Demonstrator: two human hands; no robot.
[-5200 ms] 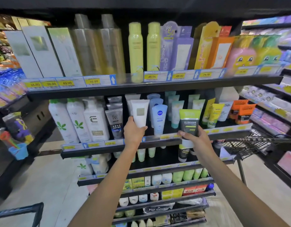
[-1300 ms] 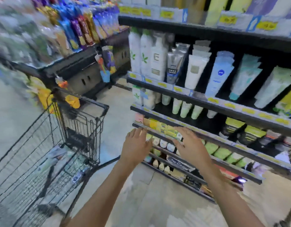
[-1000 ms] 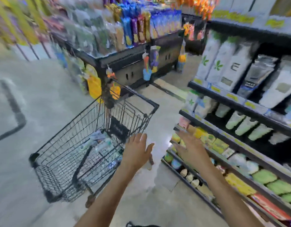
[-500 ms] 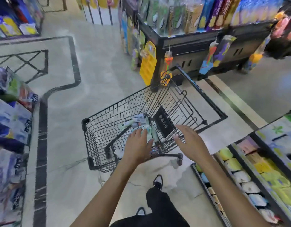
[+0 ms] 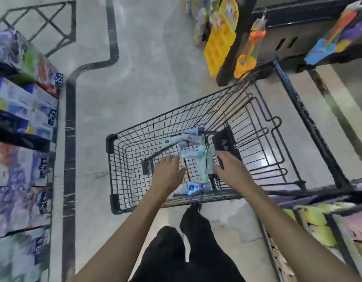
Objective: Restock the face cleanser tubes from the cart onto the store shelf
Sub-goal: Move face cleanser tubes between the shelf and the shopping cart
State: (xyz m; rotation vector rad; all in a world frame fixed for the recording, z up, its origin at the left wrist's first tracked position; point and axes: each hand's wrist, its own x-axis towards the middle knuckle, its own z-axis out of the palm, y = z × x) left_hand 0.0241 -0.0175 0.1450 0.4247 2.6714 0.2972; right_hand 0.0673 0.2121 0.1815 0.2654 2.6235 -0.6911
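Store aisle, pale polished floor (image 5: 147,64). Cleanser tubes (image 5: 196,157) lie loose on bottom of black wire cart (image 5: 115,176). Your left hand (image 5: 167,176) and right hand (image 5: 231,169) hover above tubes, fingers straight, holding nothing. Shelf (image 5: 328,224) at your right.

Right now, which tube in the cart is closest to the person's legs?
The blue tube with the round logo, lying by the cart's near wall. The pale green tubes lie farther in, between the two open hands.
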